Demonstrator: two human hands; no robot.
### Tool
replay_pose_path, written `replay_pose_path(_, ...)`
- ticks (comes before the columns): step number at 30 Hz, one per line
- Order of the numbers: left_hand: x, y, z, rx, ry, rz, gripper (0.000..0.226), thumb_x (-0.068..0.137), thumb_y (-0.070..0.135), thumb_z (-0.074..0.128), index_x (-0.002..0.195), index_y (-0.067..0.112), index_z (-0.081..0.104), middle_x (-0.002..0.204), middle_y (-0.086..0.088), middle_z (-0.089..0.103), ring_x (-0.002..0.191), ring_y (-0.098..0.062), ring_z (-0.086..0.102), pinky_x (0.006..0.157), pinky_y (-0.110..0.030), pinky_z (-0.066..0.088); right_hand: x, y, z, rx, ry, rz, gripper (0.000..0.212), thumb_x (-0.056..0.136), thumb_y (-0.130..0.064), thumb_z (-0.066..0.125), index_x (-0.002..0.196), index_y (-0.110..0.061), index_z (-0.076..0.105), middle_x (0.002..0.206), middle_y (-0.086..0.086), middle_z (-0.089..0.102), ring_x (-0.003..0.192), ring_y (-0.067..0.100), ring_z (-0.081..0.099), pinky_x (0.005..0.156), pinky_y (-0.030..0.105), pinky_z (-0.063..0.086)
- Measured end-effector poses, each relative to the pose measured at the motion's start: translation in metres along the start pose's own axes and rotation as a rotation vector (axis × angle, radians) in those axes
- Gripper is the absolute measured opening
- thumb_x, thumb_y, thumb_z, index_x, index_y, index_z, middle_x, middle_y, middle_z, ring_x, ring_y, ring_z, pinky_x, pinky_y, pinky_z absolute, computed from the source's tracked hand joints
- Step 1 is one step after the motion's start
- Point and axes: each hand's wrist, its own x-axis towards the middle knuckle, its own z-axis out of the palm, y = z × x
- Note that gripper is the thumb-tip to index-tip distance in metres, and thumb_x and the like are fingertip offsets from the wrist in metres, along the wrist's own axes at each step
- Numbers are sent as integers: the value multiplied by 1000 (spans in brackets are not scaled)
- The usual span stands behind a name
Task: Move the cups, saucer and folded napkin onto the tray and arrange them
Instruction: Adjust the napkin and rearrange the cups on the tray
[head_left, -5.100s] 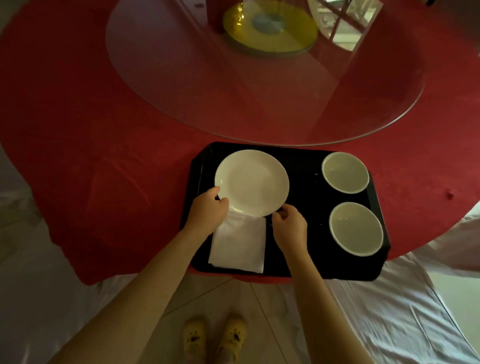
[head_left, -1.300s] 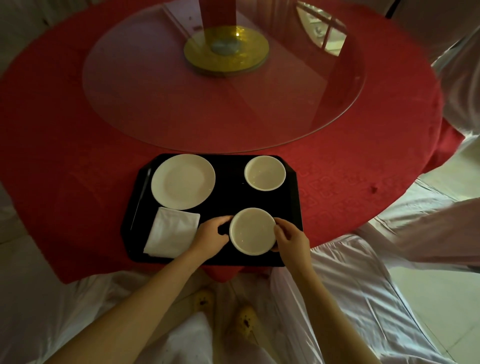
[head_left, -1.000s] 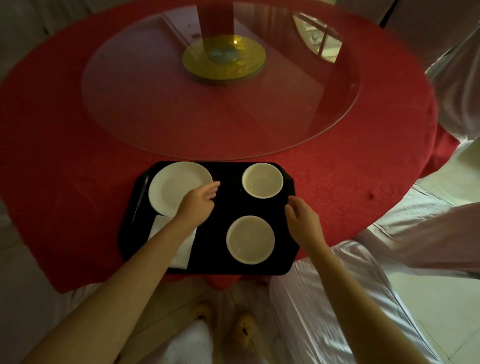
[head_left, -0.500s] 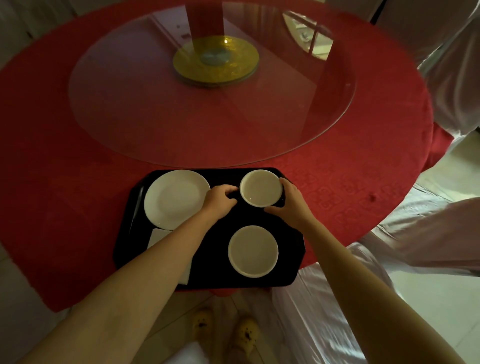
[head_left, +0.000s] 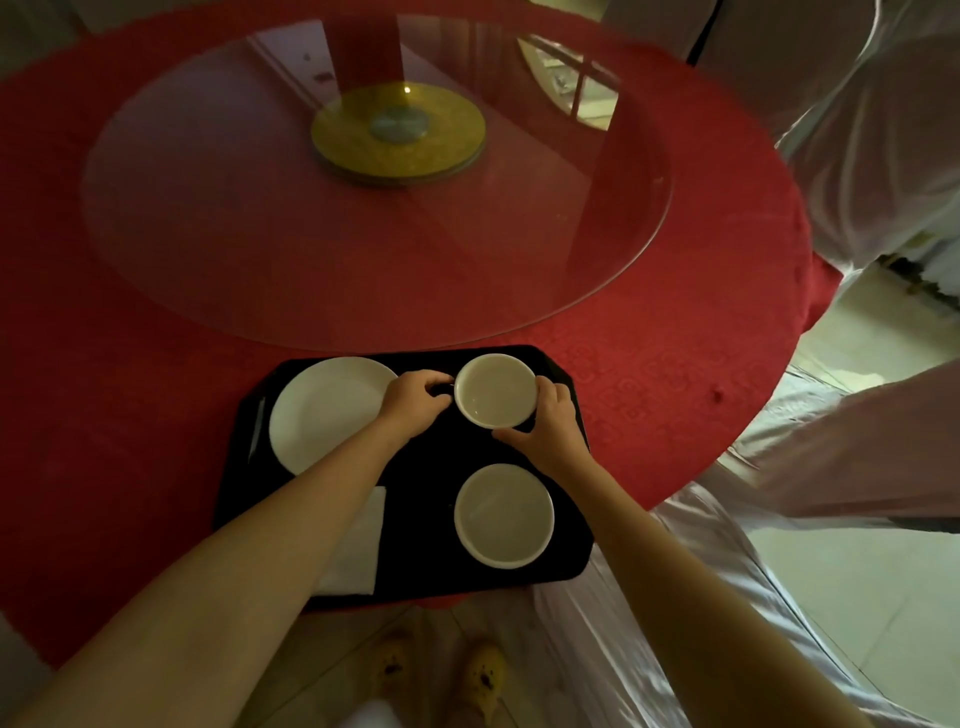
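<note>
A black tray (head_left: 423, 569) lies at the near edge of the red table. On it, a white saucer (head_left: 324, 410) sits at the far left and a folded white napkin (head_left: 356, 545) at the near left, partly hidden under my left forearm. Two white cups are on the right side: the far cup (head_left: 494, 391) and the near cup (head_left: 504, 514). My left hand (head_left: 413, 402) grips the far cup's left side. My right hand (head_left: 550, 423) wraps its right and near rim.
A round glass turntable (head_left: 363, 249) with a gold hub (head_left: 399, 132) covers the table's middle, just beyond the tray. White-covered chairs (head_left: 857, 156) stand at the right and near right. My yellow slippers (head_left: 483, 675) show on the tiled floor below.
Both hands left the near cup, reached forward and closed around the far cup. In the last half second they hold it with little movement.
</note>
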Motion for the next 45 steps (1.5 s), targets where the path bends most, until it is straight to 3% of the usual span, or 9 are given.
replay_pose_path(5,3,-4,-2,-12,5,14,37,82,8,60,119,11,59,126,-10,61,118,-22,54,99,-33,42,-4,-4,7,-1,31,18,80,68,-27,80,131,-9,33,129,13,37,117,27,39,89,30,35)
replay_pose_path(9,-7,-8,-1,-79,21,-39,55,84,10,60,135,15,41,137,-12,50,124,-24,49,101,-34,40,-8,-6,-1,34,-31,35,78,76,-30,74,136,-8,29,137,15,35,125,30,37,97,34,37)
replay_pose_path(12,-32,-21,-1,-94,81,-61,47,86,9,54,132,13,45,132,-12,55,118,-23,54,93,-25,39,-19,0,-14,18,-8,48,48,88,-30,59,124,-1,48,124,20,55,113,33,53,91,46,48)
replay_pose_path(16,-82,-42,12,-88,-38,-66,32,90,8,49,121,12,57,124,-9,62,112,-20,57,89,-22,39,-50,15,-24,-31,67,101,25,93,-23,50,94,-4,65,87,14,71,70,23,61,62,32,45)
replay_pose_path(21,-115,-41,27,-130,-131,-45,29,92,14,49,119,15,59,124,-3,62,115,-16,54,92,-21,39,-77,23,-13,-52,-33,99,27,93,-24,51,90,-4,69,83,14,72,73,25,65,65,38,52)
replay_pose_path(26,-122,-40,29,-162,-94,-83,23,90,18,53,110,15,65,114,-4,67,100,-11,56,87,-23,42,-80,26,-7,17,-9,70,21,91,-17,55,101,-9,71,89,8,73,69,8,56,59,8,39)
replay_pose_path(34,-130,-51,36,-183,-80,-104,22,89,23,55,107,17,66,107,-1,68,99,-13,60,83,-23,45,-77,29,-4,15,-8,8,22,92,-18,53,103,-9,70,93,5,72,76,7,57,59,3,36)
replay_pose_path(41,-70,-35,2,-196,78,-48,42,92,9,44,133,17,45,134,-9,54,120,-19,51,92,-23,37,-46,24,-14,155,72,136,35,94,-26,48,125,-11,56,113,10,67,99,23,65,89,42,54)
replay_pose_path(45,-24,-15,-5,-192,22,-17,51,90,-1,39,138,18,37,142,-12,44,130,-20,43,93,-22,38,-15,13,-12,264,29,216,41,95,-24,44,136,-15,44,100,8,67,83,20,66,81,38,57)
